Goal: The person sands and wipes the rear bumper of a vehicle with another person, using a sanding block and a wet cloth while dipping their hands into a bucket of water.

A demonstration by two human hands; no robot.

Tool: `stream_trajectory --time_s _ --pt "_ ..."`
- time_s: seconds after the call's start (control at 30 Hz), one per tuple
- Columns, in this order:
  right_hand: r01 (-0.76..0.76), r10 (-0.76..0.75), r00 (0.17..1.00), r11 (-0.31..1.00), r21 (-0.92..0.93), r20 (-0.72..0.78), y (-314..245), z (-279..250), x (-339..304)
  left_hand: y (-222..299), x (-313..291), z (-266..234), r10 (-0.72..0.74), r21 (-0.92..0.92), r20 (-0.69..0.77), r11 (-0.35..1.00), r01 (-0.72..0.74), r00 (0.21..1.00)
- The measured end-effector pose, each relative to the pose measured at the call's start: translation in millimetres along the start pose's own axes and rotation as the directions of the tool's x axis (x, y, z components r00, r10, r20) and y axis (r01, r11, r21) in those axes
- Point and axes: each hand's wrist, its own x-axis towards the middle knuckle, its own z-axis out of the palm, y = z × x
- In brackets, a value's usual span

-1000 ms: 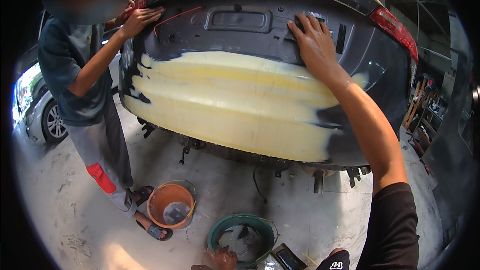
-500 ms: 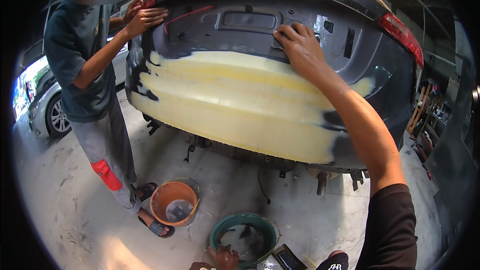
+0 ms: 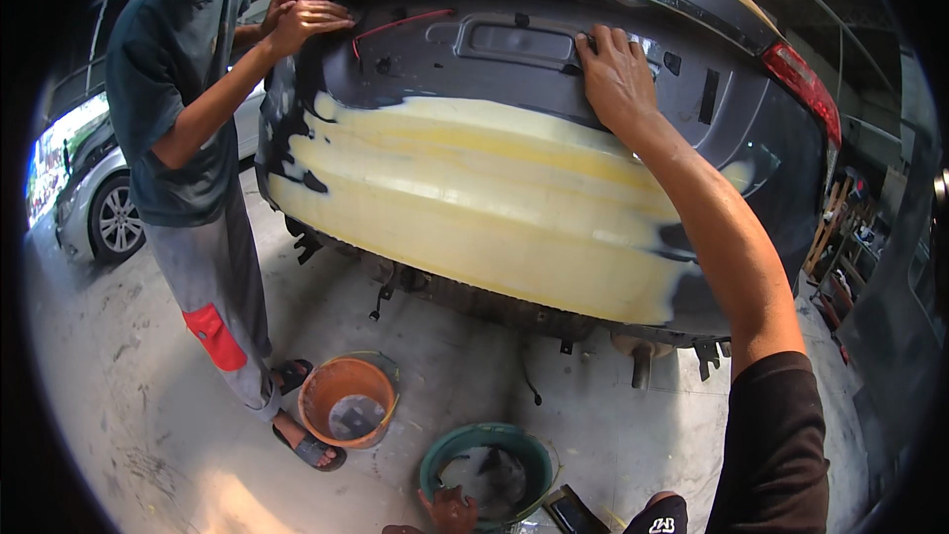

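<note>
My right hand (image 3: 621, 84) reaches up to the dark grey rear panel (image 3: 415, 64) of a car, just right of its rectangular recess. Its fingers press a thin dark sheet, apparently sandpaper, against the surface; the hand hides most of the sheet. Below the hand spreads a broad pale-yellow sanded patch (image 3: 474, 227) with ragged edges. Low in the view, my left hand (image 3: 455, 511) appears in front of the rim of a green basin (image 3: 427, 460). Its fingers look loosely apart with nothing visible in them, and it is partly cut off by the picture's lower edge.
On the left a co-worker (image 3: 188, 119) stands with both hands at the panel's upper left corner. An orange bucket (image 3: 314, 405) stands by their feet. A black tray-like object (image 3: 573, 512) lies beside the basin. A red tail light (image 3: 803, 84) sits at upper right; brackets hang underneath.
The whole view has shifted slightly, moving the car rightward in the picture. My right hand has moved a little up the panel, its fingers closer together. The co-worker's hands remain at the corner.
</note>
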Motion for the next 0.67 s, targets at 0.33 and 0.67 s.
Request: stream_trajectory --time_s 0.33,0.67 --pt "0.028 -0.026 0.994 0.999 0.018 -0.104 12.9 4.6 -7.8 21.8 6.6 -36.7 -0.028 0.029 0.178 0.999 0.024 0.984" --pt "0.150 -0.107 0.968 0.971 0.183 -0.229 -36.3 28.8 4.9 19.0 40.1 -35.1 -0.268 -0.030 0.128 0.961 0.274 0.955"
